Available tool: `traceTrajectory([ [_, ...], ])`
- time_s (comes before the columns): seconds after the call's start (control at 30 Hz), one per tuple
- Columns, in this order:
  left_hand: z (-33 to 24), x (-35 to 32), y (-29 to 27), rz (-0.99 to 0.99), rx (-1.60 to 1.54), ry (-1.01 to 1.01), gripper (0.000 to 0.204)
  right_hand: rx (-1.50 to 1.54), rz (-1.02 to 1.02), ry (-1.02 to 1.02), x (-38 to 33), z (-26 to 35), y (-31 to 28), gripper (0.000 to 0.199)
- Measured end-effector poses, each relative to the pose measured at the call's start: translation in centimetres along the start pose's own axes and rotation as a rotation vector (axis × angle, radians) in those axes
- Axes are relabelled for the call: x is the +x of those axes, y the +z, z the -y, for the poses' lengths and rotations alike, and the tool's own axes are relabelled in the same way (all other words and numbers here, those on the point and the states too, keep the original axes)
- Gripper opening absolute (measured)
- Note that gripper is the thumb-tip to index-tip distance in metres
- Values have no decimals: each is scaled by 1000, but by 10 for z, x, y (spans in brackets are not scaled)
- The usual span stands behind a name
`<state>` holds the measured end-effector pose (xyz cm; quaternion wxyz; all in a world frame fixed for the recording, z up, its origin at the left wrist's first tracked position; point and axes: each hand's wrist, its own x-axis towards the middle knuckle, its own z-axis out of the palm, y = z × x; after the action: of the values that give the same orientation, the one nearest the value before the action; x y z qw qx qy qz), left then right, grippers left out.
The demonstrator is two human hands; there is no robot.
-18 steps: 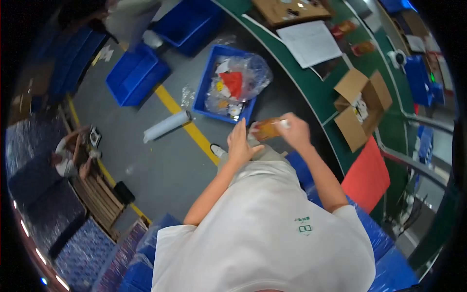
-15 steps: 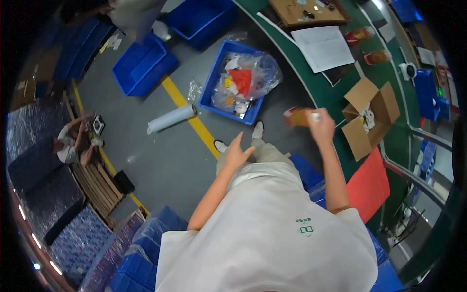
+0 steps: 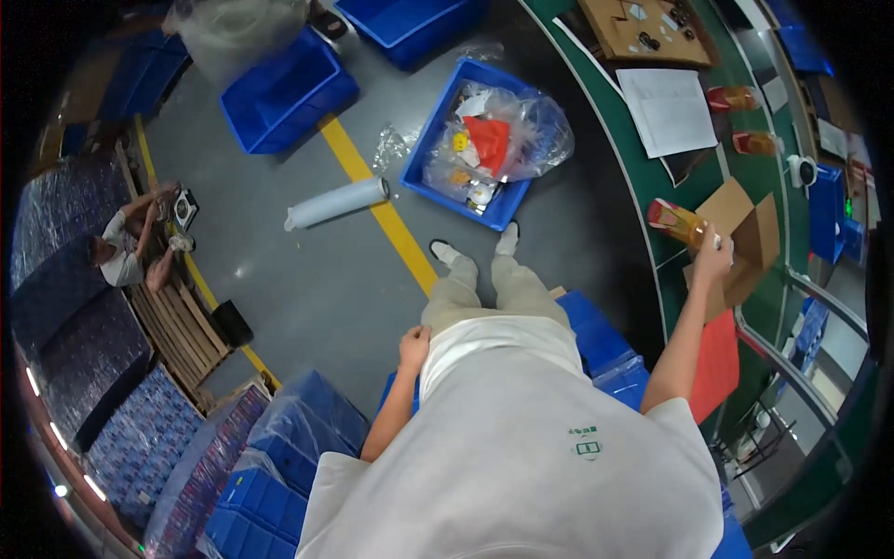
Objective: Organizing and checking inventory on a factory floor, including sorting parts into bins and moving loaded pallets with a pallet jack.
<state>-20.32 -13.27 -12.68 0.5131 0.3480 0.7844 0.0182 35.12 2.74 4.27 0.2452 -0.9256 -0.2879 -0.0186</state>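
My right hand (image 3: 713, 257) is closed round the capped neck of a bottle of amber drink (image 3: 678, 224) with a red and yellow label. The bottle lies tilted over the green table (image 3: 641, 160), its base pointing away from me. Beside that hand is an open cardboard box (image 3: 765, 238), its inside partly hidden by the hand. My left hand (image 3: 414, 348) is at my left hip with the fingers curled in, against the trousers and shirt hem. Whether anything is inside those fingers is hidden.
Two similar bottles (image 3: 756, 143), papers (image 3: 666, 112) and a brown board (image 3: 643, 33) lie on the table. On the floor are a blue crate (image 3: 438, 182) of plastic bags, a wrapped roll (image 3: 337, 203) and another blue crate (image 3: 270, 130). A person (image 3: 121, 252) sits at left.
My right hand has carried the bottle rightward from beside the table edge to over the table. My left hand has drawn back to my hip, its spread fingers now curled.
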Motion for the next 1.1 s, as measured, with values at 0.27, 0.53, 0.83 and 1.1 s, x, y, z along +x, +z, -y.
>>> traceTrajectory([
  [0.27, -94, 7, -42, 39, -282, 217, 28, -112, -93, 26, -1, 12, 2, 52],
  [0.53, -342, -37, -84, 527, -493, 1700, 13, 295, 749, -386, -159, 71, 226, 24],
  [0.83, -247, 113, 17, 267, -612, 1812, 14, 277, 823, -618, -210, 3, 511, 31],
  [1.1, -111, 318, 146, -124, -545, 742, 17, -77, 296, -712, -214, 34, 648, 91],
])
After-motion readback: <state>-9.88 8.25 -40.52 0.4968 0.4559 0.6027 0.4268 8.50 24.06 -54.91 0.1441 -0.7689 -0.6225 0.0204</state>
